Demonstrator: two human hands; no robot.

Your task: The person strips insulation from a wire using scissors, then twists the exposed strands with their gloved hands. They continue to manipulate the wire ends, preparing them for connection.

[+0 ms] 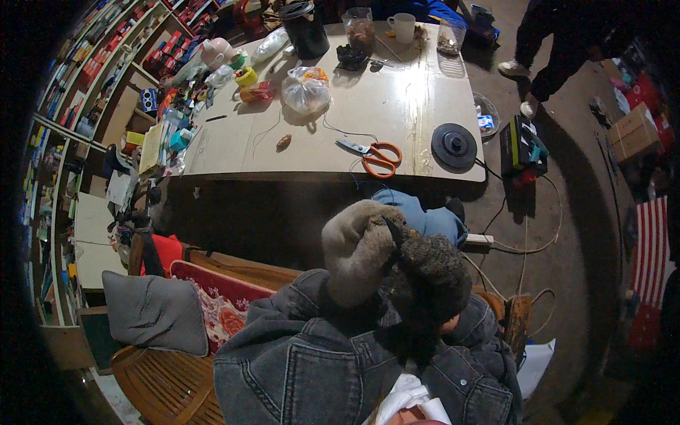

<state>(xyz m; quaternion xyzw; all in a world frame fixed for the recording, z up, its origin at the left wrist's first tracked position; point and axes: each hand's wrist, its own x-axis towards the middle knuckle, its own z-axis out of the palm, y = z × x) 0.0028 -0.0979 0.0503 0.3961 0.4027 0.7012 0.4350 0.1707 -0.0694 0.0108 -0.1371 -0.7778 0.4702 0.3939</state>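
Observation:
In front of my chest, both hands are close together among fuzzy grey cloth. My left hand appears bent inside a light grey fuzzy covering, its fingers hidden. Against it lies a dark grey fuzzy piece, with a dark pointed tip between the two. Only a small patch of skin of my right hand shows at the lower edge of that piece. Beyond my hands, orange-handled scissors lie partly spread near the table's front edge, with dark thread running by them.
The pale table bears a tied plastic bag, a black canister, a white mug and a round black kettle base. A grey cushion rests on the wooden seat. Another person's legs stand at far right.

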